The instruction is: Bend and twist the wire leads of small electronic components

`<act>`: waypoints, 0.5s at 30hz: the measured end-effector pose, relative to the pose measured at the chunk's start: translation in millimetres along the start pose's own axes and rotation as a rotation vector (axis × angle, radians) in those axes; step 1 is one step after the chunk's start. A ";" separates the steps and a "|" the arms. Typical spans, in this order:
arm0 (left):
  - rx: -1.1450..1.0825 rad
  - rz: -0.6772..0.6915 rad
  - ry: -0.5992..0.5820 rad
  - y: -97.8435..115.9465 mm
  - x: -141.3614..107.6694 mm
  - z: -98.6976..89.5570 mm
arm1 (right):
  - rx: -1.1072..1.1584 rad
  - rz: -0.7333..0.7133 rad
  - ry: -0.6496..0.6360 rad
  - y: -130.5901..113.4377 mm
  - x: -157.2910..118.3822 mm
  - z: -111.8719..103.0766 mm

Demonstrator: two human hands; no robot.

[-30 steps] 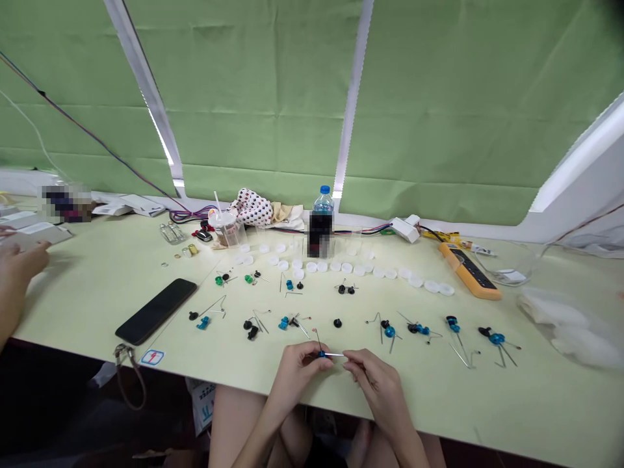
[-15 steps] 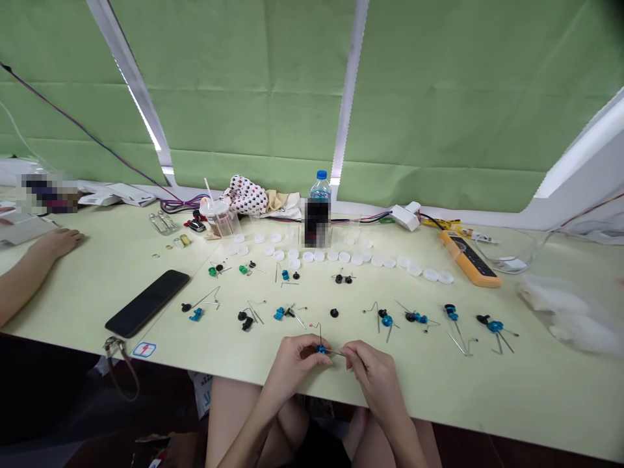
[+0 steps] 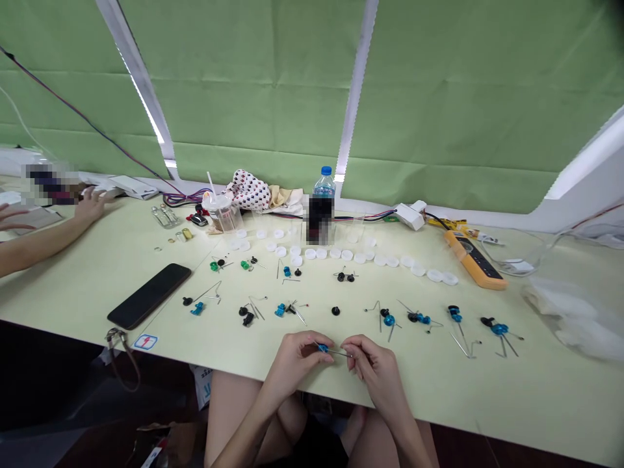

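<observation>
Between the thumb and fingers of my left hand (image 3: 296, 357) is a small blue plastic part (image 3: 322, 348), close to the table's front edge. A thin metal rod (image 3: 338, 353) sticks out of it to the right. My right hand (image 3: 373, 364) is closed in a pinch at the far end of this rod. Past my hands lies a lone black knob-like piece (image 3: 336, 311). Small groups of blue pieces (image 3: 389, 320), black pieces (image 3: 247, 318) and bent wires lie beyond, with green pieces (image 3: 244, 265) farther back.
White round caps (image 3: 359, 258) run in a row behind the pieces. A phone (image 3: 150, 296) lies left, an orange multimeter (image 3: 475, 260) right. At the back stand a bottle (image 3: 325, 182) and a plastic cup (image 3: 220, 211). Another person's arm (image 3: 58, 234) reaches in from the left.
The blue part has turned in my left hand, and the wire that stood upright from it no longer does. At left, the other person's hand has moved back to the white boxes.
</observation>
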State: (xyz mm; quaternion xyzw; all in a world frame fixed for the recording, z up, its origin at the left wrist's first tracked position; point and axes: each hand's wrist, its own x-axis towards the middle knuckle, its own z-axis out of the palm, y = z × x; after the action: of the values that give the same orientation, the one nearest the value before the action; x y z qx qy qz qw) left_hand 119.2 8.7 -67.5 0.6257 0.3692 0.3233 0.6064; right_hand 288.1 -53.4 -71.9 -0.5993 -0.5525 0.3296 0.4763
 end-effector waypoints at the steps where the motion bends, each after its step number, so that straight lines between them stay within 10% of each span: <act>1: 0.016 -0.001 0.004 0.9 -0.4 0.0 | -0.004 -0.003 -0.007 -0.7 -0.1 -0.4; 15: 0.057 0.025 0.035 11.5 -1.9 -2.3 | -0.196 -0.353 0.018 -4.3 -3.4 -2.0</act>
State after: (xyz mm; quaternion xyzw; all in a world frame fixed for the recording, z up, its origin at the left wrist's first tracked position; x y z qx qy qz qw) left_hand 117.1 8.3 -55.8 0.6415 0.3811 0.3310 0.5777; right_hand 287.8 -57.4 -67.7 -0.5394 -0.6743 0.1805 0.4710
